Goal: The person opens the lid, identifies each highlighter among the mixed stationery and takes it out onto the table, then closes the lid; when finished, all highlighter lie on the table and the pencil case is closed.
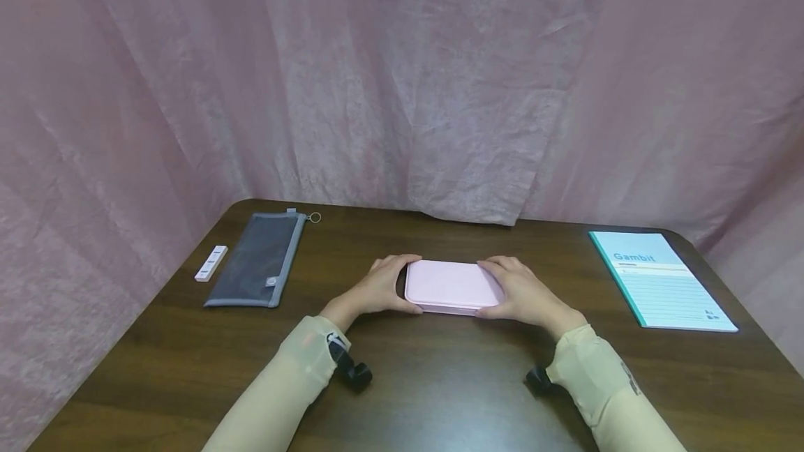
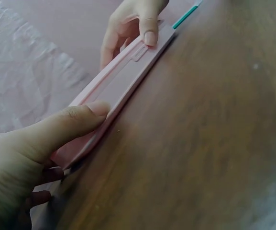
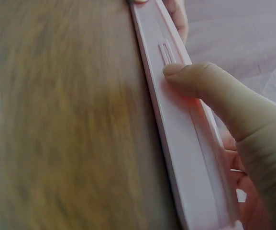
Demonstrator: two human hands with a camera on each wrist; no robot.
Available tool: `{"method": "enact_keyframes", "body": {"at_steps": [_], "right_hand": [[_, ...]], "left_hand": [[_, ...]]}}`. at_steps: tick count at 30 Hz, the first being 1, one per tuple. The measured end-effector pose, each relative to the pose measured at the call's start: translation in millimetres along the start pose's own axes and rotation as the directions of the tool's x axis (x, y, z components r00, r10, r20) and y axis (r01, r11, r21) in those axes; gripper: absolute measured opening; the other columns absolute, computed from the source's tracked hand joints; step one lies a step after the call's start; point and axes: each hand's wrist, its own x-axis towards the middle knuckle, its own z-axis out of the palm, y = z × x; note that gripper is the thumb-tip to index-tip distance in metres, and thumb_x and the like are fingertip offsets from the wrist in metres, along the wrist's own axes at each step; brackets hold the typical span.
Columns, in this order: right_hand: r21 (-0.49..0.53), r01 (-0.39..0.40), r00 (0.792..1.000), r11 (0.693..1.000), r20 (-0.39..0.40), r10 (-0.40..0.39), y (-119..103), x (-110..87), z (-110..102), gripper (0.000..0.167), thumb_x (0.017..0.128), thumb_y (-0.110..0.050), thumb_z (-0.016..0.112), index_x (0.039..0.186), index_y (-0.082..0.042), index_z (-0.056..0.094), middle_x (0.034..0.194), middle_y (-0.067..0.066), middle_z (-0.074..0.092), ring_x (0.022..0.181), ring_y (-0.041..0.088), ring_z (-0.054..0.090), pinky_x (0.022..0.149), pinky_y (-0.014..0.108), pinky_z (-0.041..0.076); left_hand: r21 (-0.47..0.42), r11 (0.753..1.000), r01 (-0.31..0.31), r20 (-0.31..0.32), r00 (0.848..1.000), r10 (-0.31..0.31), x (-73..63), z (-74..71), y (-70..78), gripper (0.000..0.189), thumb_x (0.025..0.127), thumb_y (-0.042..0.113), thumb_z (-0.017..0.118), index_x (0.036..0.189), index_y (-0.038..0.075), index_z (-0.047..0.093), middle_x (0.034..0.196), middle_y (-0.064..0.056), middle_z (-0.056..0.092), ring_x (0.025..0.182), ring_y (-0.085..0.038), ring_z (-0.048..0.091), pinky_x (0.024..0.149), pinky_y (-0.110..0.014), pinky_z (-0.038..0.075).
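Observation:
A flat pink plastic case (image 1: 453,283) with rounded corners lies in the middle of the brown table, its lid down. My left hand (image 1: 378,288) grips its left end, with the thumb on the front side and the fingers toward the back edge. At the other end my right hand (image 1: 520,293) holds it in the same way. In the right wrist view, the thumb presses the front wall of the case (image 3: 173,122) beside a small raised latch (image 3: 165,51). The fingers behind the case are partly hidden in both wrist views.
To the left lie a grey mesh zip pouch (image 1: 254,264) with a ring and a small white-and-pink stick (image 1: 211,264). A notebook (image 1: 666,284) with a teal spine, marked Gambit, lies at the right. Pink curtains (image 1: 402,89) hang behind the table (image 1: 440,382).

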Motion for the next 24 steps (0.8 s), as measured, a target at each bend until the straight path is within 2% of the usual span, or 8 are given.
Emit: {"method": "enact_keyframes", "body": {"at_steps": [6, 12, 24], "right_hand": [[0.017, 0.001, 1.0, 1.0, -0.026, 0.0, 4.4, -1.4, 6.0, 0.089, 0.067, -0.051, 0.079, 0.138, -0.006, 0.049, 0.139, 0.015, 0.052, 0.13, 0.036, 0.046, 0.109, 0.056, 0.034], [0.012, 0.016, 0.998, 1.0, -0.064, -0.015, 7.1, -1.3, 8.0, 0.088, 0.064, -0.052, 0.081, 0.135, -0.006, 0.054, 0.136, 0.016, 0.056, 0.127, 0.036, 0.05, 0.106, 0.057, 0.038], [0.056, 0.052, 0.997, 0.997, -0.056, -0.049, 9.3, 3.2, 3.6, 0.086, 0.062, -0.05, 0.083, 0.13, -0.004, 0.059, 0.13, 0.015, 0.062, 0.12, 0.033, 0.056, 0.099, 0.053, 0.046]], "left_hand": [[-0.017, 1.0, -0.003, -0.036, 0.999, 0.002, -1.1, 3.8, -1.6, 0.093, 0.062, 0.04, 0.089, 0.14, 0.012, 0.045, 0.14, -0.007, 0.052, 0.131, -0.027, 0.045, 0.11, -0.045, 0.03], [-0.013, 1.0, -0.005, -0.039, 0.999, 0.005, -2.1, 5.9, -3.8, 0.094, 0.063, 0.04, 0.088, 0.141, 0.012, 0.044, 0.142, -0.007, 0.051, 0.133, -0.026, 0.045, 0.112, -0.045, 0.029], [-0.002, 1.0, -0.014, -0.036, 0.999, 0.014, -4.9, 7.5, -4.5, 0.096, 0.066, 0.042, 0.087, 0.144, 0.011, 0.041, 0.147, -0.009, 0.047, 0.136, -0.029, 0.042, 0.113, -0.049, 0.029]]}}
